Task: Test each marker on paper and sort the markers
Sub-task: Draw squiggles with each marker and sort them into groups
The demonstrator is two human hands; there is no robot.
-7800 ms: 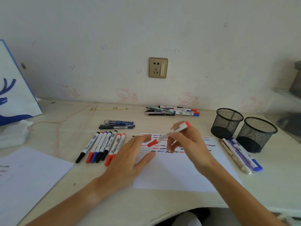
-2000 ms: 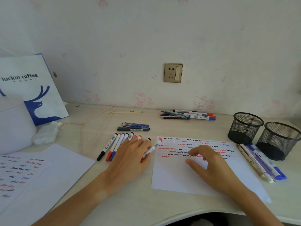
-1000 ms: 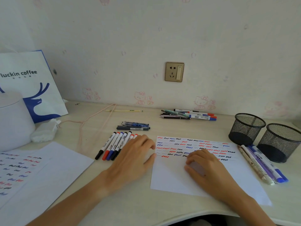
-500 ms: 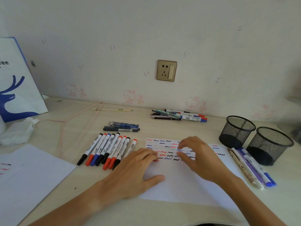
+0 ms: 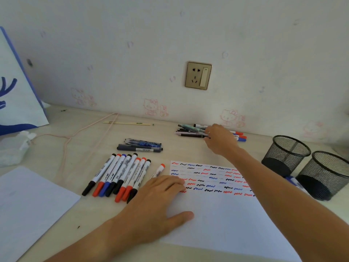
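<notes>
A white test sheet (image 5: 222,220) with rows of red, blue and black squiggles lies in front of me. My left hand (image 5: 156,207) rests flat on its left edge, fingers straight. A row of several capped white markers (image 5: 120,174) lies left of the sheet, and one red-capped marker (image 5: 158,171) lies apart beside my left fingers. At the back by the wall, my right hand (image 5: 220,140) reaches over a pile of markers and pens (image 5: 190,130), its fingertips on them. The hand hides what they touch.
Two black mesh cups (image 5: 285,156) (image 5: 328,174) stand at the right, with markers (image 5: 293,181) lying on the desk before them. Dark pens (image 5: 140,145) lie mid-desk. A second sheet (image 5: 28,210) sits front left; a white-and-blue bag (image 5: 17,99) stands far left.
My right hand left the test sheet and stretched to the far pile of markers by the wall. My left hand stayed flat on the sheet's left edge.
</notes>
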